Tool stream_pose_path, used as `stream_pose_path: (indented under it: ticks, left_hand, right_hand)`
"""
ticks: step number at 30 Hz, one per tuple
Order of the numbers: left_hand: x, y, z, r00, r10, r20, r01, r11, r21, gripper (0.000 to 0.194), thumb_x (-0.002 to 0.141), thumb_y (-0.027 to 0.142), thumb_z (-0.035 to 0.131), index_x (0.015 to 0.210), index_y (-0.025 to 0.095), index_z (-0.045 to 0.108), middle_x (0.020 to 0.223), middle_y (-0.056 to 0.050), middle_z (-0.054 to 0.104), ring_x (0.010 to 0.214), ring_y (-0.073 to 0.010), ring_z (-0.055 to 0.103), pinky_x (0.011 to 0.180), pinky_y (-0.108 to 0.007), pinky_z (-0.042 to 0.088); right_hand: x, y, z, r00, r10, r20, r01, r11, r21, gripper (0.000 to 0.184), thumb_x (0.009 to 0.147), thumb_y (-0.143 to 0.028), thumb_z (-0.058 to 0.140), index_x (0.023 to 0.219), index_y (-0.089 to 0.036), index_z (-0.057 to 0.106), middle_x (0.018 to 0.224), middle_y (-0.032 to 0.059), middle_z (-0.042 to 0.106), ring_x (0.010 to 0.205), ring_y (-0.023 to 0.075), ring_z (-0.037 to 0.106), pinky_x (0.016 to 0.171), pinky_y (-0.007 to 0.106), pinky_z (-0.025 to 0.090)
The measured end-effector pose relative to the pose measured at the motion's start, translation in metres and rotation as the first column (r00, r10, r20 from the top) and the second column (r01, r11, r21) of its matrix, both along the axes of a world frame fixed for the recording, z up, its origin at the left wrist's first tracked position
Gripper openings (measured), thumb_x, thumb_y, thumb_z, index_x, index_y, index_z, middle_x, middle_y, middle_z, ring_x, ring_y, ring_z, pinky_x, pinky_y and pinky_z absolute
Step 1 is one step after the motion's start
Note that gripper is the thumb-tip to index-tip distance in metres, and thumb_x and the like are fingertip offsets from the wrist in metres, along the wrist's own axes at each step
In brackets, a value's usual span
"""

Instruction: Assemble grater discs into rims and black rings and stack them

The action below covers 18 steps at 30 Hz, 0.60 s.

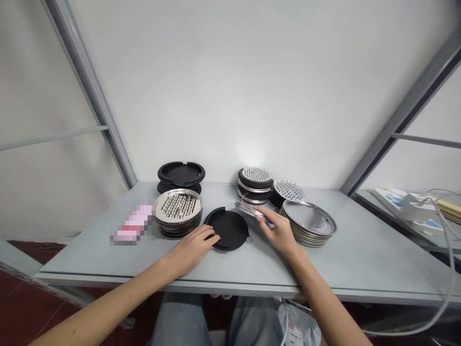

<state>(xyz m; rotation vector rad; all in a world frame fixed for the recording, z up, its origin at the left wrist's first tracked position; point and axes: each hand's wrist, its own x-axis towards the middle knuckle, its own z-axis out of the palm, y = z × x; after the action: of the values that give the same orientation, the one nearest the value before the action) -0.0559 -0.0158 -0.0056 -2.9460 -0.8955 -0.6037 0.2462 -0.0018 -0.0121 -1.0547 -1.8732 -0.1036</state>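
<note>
A black round holder (pixel 228 229) lies flat on the table in front of me, with a gap in its raised rim and a small metal ring (pixel 249 240) at its right side. My left hand (pixel 197 246) grips its left edge, fingers curled over the rim. Just to the right, my right hand (pixel 276 229) is closed on a shiny round metal plate (pixel 248 209), tilted and seen nearly edge-on; part of it is hidden by the fingers. Beside my left hand stands a stack of metal grater discs (pixel 179 207). By my right hand is a stack of smooth metal plates (pixel 309 218).
Black holders (pixel 182 174) are piled at the back left. Along the back wall stand a pile of assembled graters (pixel 255 179) and another grater (pixel 288 190). A blurred pink item (pixel 135 222) lies at left. A white cable (pixel 450 269) hangs at right.
</note>
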Motion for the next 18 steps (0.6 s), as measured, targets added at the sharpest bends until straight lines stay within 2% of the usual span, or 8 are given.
stream_pose_path:
  ticks: [5,10,14,18]
  left_hand:
    - [0.030,0.018,-0.007,0.997,0.061,0.057,-0.059,0.998,-0.025,0.041,0.085,0.007,0.051,0.125,0.019,0.054,0.125,-0.012,0.055,0.128,-0.0286,0.044,0.106,-0.048,0.042]
    - [0.037,0.034,-0.008,0.975,0.103,0.199,-0.084,0.991,-0.101,0.061,0.078,0.009,0.056,0.137,0.016,0.042,0.146,-0.015,0.036,0.135,-0.0299,0.036,0.111,-0.048,0.036]
    - [0.035,0.045,-0.003,0.985,0.044,0.168,-0.013,0.984,-0.179,0.073,0.074,0.004,0.052,0.143,0.022,0.036,0.154,-0.010,0.025,0.140,-0.0289,0.027,0.113,-0.047,0.032]
    - [0.038,0.049,-0.003,0.992,0.023,0.123,0.005,0.974,-0.227,0.074,0.072,0.003,0.053,0.142,0.023,0.040,0.157,-0.007,0.018,0.144,-0.0300,0.016,0.116,-0.051,0.023]
  right_hand:
    - [-0.005,0.000,-0.002,0.983,0.103,0.151,-0.103,0.995,-0.005,0.029,0.090,-0.027,0.055,0.116,-0.021,0.065,0.114,0.0084,0.070,0.104,0.0216,0.066,0.091,0.035,0.055]
    - [-0.008,0.006,-0.008,0.923,0.182,0.339,-0.176,0.983,-0.046,0.028,0.087,-0.030,0.061,0.113,-0.022,0.068,0.112,0.0066,0.071,0.108,0.0241,0.065,0.093,0.039,0.054]
    - [-0.009,0.007,-0.008,0.902,0.237,0.360,-0.202,0.970,-0.133,0.027,0.086,-0.027,0.063,0.112,-0.021,0.067,0.115,0.0067,0.070,0.112,0.0243,0.063,0.096,0.040,0.052]
    - [-0.012,0.005,-0.006,0.899,0.281,0.336,-0.217,0.952,-0.215,0.028,0.085,-0.022,0.061,0.113,-0.021,0.065,0.117,0.0067,0.068,0.116,0.0234,0.059,0.098,0.039,0.049]
